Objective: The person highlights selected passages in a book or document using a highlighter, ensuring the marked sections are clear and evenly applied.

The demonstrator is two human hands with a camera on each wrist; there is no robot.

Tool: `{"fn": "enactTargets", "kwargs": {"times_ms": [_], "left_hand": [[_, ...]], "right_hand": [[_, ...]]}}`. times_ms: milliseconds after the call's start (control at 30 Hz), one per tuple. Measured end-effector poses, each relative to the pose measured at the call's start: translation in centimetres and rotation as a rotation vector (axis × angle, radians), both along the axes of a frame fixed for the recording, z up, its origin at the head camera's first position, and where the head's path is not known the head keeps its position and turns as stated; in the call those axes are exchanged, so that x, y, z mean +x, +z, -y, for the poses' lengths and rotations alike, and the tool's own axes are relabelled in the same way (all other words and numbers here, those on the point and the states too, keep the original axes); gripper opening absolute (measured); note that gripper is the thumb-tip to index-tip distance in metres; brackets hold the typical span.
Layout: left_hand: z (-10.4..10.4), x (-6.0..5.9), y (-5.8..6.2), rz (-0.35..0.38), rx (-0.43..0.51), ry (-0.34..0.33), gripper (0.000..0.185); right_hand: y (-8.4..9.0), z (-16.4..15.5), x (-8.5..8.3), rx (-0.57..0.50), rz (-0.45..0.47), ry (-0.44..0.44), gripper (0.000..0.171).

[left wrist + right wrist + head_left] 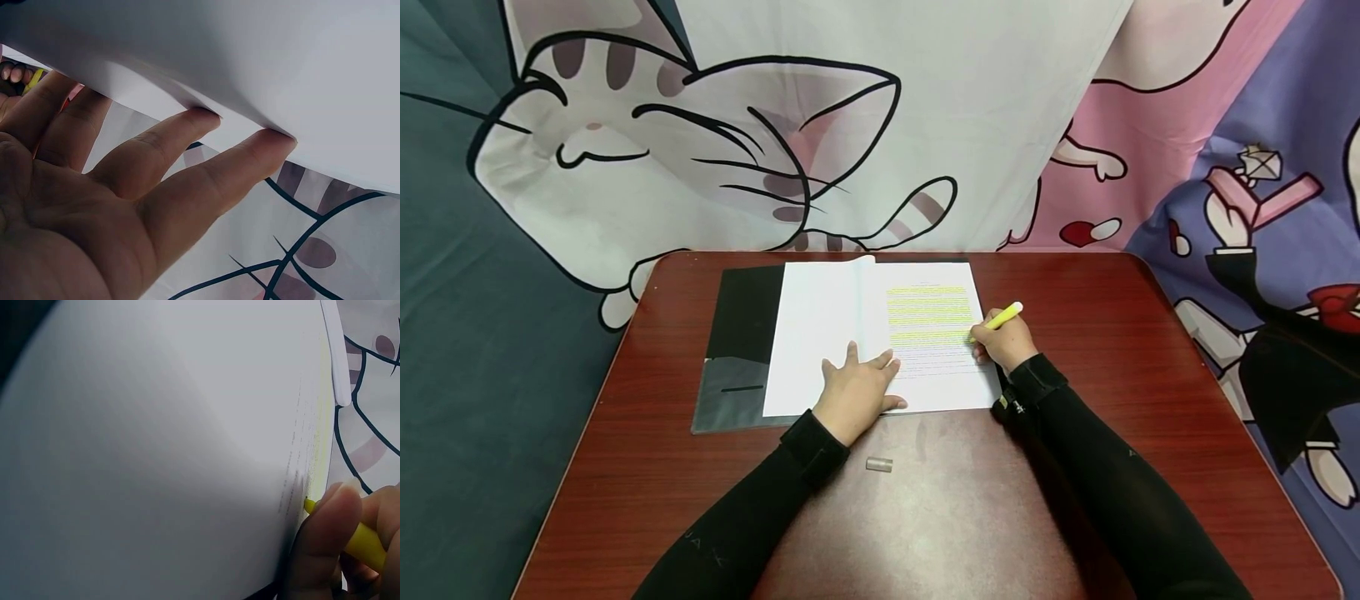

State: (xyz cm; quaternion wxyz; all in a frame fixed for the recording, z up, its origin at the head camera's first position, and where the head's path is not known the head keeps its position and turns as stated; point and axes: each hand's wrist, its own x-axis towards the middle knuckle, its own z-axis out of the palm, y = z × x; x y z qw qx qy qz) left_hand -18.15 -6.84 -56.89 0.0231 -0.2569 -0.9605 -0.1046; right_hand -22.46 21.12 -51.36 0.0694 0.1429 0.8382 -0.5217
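An open folder [741, 312] with a dark cover holds white pages. Its right page [936, 392] carries printed lines, and many upper ones are marked yellow. My right hand [1006, 340] grips a yellow highlighter [1003, 317] at the right edge of that page. In the right wrist view the highlighter's tip [309, 505] meets the text between thumb and fingers. My left hand [857, 392] lies with spread fingers across the lower middle of the pages. The left wrist view shows its straight fingertips [275, 140] pressing on the paper.
A small grey cylindrical piece [879, 464] lies on the reddish-brown table [647, 483], just in front of the folder. Behind the table hangs a curtain [985, 108] printed with cartoon cats.
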Motion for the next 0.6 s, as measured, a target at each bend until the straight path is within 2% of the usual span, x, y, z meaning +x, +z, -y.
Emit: {"fn": "enactTargets", "kwargs": {"times_ms": [67,133,233,300,367,467,600], "left_hand": [[0.0,0.2,0.4,-0.009,-0.009,0.001,0.071],[-0.1,0.6,1.6,-0.006,-0.036,0.002,0.07],[-0.2,0.9,2.4,-0.011,-0.064,0.001,0.07],[-0.2,0.7,2.2,0.005,-0.054,0.001,0.07],[-0.2,0.4,1.1,0.005,-0.023,0.0,0.071],[-0.1,0.0,0.1,0.017,0.016,-0.003,0.072],[0.0,0.0,0.0,0.02,0.022,-0.003,0.071]], "right_hand": [[0.0,0.0,0.0,-0.003,-0.002,-0.001,0.021],[0.0,-0.1,0.1,-0.004,-0.005,-0.001,0.021],[0.1,-0.1,0.2,0.0,-0.007,-0.007,0.022],[0.1,-0.1,0.2,0.0,-0.003,-0.012,0.022],[0.0,-0.2,0.1,0.001,0.001,-0.009,0.021],[-0.3,-0.5,-0.1,-0.006,0.01,-0.008,0.022],[-0.4,-0.7,-0.2,-0.013,0.014,-0.01,0.022]]}}
